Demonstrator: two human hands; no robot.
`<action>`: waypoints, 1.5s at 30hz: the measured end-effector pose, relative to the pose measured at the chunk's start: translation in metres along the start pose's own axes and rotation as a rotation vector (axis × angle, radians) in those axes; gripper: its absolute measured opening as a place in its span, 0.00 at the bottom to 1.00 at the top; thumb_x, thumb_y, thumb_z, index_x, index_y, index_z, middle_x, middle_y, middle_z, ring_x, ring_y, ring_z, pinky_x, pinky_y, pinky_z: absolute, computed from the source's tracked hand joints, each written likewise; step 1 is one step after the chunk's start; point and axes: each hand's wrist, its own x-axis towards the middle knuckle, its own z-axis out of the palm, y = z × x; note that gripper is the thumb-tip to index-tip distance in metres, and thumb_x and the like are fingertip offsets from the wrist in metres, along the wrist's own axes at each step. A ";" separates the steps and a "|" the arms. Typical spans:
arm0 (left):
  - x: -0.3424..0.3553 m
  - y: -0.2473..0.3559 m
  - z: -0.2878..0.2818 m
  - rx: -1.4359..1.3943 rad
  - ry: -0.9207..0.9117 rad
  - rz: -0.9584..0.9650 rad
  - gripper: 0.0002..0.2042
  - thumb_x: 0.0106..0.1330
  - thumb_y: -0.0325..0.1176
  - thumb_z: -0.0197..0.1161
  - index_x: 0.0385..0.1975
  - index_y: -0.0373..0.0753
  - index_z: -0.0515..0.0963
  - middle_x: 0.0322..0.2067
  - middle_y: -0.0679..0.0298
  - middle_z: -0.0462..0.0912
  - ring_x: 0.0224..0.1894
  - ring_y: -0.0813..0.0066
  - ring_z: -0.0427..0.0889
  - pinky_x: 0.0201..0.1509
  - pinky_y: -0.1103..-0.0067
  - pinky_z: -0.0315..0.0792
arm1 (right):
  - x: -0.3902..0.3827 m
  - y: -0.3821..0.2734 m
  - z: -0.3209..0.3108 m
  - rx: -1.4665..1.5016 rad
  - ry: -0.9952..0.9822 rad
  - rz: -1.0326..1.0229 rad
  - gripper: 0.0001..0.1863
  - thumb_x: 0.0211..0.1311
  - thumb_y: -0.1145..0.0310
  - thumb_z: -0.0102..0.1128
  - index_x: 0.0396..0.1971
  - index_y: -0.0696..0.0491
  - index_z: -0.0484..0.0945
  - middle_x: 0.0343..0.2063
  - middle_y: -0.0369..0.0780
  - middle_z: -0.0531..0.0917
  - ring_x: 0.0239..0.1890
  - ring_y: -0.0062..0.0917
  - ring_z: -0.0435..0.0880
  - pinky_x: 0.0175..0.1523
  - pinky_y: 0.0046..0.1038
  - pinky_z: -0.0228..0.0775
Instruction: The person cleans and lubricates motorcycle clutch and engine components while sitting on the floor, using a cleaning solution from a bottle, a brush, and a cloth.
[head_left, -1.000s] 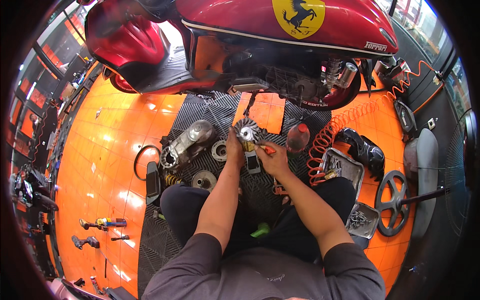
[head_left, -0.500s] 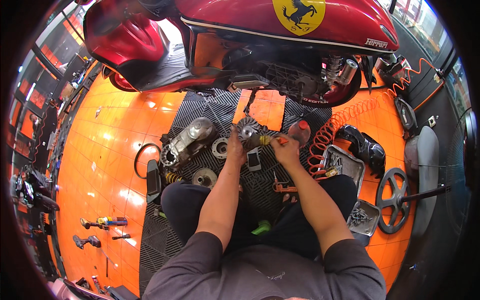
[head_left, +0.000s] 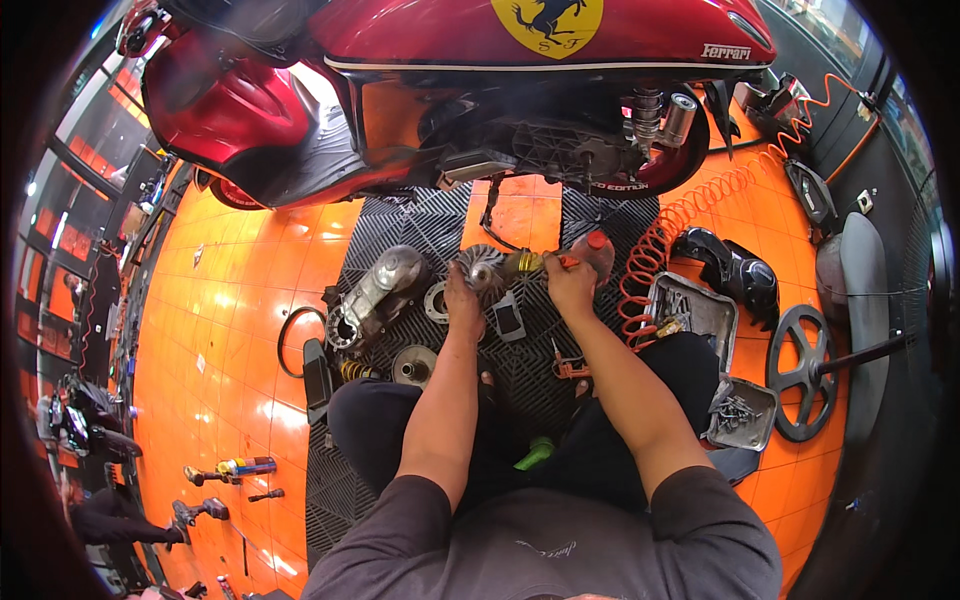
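Observation:
My left hand (head_left: 463,305) is closed on the edge of a finned metal fan disc (head_left: 486,272), held up over the black mat. In my right hand (head_left: 570,290) is a paintbrush (head_left: 525,262) with an orange handle and a yellow band; its dark end points left at the disc. Whether the bristles touch the fins I cannot tell. Just behind my right hand stands a clear bottle (head_left: 597,254) with a red cap. A silver engine cover (head_left: 385,285) and a round metal part (head_left: 436,302) lie left of my left hand. Below the disc lies a phone (head_left: 509,317).
A red scooter (head_left: 400,110) stands across the far side. At right are a coiled orange hose (head_left: 665,225), metal trays (head_left: 690,305) of small parts, a black plastic cover (head_left: 728,268) and a spoked wheel (head_left: 803,372). An orange air gun (head_left: 570,368) lies near my legs; a power drill (head_left: 200,510) lies left.
My view has shifted slightly. The disc has turned in my left hand, so its finned face shows more. My right hand still grips the paintbrush beside it.

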 end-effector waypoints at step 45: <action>-0.017 0.040 0.014 -0.521 -0.252 -0.446 0.38 0.54 0.76 0.46 0.45 0.45 0.74 0.42 0.59 0.76 0.46 0.56 0.73 0.57 0.48 0.65 | -0.033 -0.042 -0.028 0.097 -0.357 -0.018 0.14 0.54 0.65 0.66 0.35 0.60 0.81 0.27 0.42 0.85 0.29 0.25 0.85 0.37 0.27 0.76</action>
